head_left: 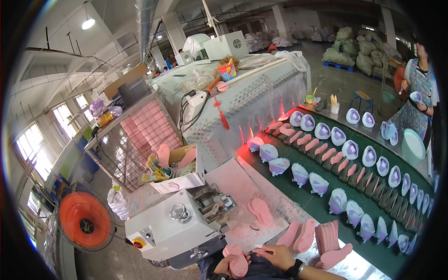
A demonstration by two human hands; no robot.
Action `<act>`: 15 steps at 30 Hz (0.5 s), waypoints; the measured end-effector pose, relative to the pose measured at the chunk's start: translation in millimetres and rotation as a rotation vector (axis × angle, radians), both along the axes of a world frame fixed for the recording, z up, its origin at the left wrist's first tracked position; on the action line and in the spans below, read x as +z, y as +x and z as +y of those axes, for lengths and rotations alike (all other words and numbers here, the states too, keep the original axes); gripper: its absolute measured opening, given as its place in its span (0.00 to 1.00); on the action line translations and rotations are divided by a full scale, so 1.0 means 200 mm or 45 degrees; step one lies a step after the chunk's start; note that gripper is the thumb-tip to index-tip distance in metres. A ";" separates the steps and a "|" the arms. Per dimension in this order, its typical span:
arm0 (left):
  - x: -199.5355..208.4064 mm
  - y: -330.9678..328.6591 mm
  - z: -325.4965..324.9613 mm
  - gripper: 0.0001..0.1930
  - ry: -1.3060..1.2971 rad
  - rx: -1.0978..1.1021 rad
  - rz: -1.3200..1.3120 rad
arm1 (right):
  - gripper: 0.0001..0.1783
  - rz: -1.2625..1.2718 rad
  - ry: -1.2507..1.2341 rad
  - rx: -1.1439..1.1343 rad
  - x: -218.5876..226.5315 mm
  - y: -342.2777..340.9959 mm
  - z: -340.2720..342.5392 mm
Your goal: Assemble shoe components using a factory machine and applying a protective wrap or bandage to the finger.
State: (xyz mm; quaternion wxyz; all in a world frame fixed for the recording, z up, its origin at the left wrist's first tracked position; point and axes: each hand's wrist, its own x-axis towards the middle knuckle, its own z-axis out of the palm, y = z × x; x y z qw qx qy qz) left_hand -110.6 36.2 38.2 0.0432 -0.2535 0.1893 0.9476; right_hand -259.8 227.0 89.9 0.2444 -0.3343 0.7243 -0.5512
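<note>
At the lower edge my left hand (223, 267) is closed on pink shoe soles (237, 263), which look like a pair laid one over the other. Just beside them, my right hand (278, 257) has its fingers pinched; a small pale tip shows there, too small to name. More pink soles (260, 211) lie on the dusty pink worktop ahead of my hands. An upright stack of pink soles (328, 237) stands right of my right hand, with loose ones around it.
A white bench machine (175, 228) stands close on my left, with a box of brushes (191, 178) behind it. An orange fan (86, 219) is farther left. On the right, a green conveyor (317, 186) carries rows of purple-white shoe uppers and soles. Another person (417, 98) stands beyond it.
</note>
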 end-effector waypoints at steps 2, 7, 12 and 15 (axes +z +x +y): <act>0.01 0.02 0.00 0.19 -0.004 0.009 -0.003 | 0.11 -0.091 -0.019 0.073 -0.03 0.00 -0.01; 0.05 0.02 -0.02 0.19 -0.041 0.033 -0.011 | 0.12 -0.208 0.009 0.084 0.00 0.02 -0.01; -0.08 0.05 -0.11 0.18 0.057 0.100 -0.202 | 0.13 -0.206 -0.042 0.035 -0.10 0.03 -0.02; 0.10 -0.04 -0.05 0.17 -0.068 0.094 -0.356 | 0.13 -0.221 -0.019 -0.025 -0.12 0.02 0.00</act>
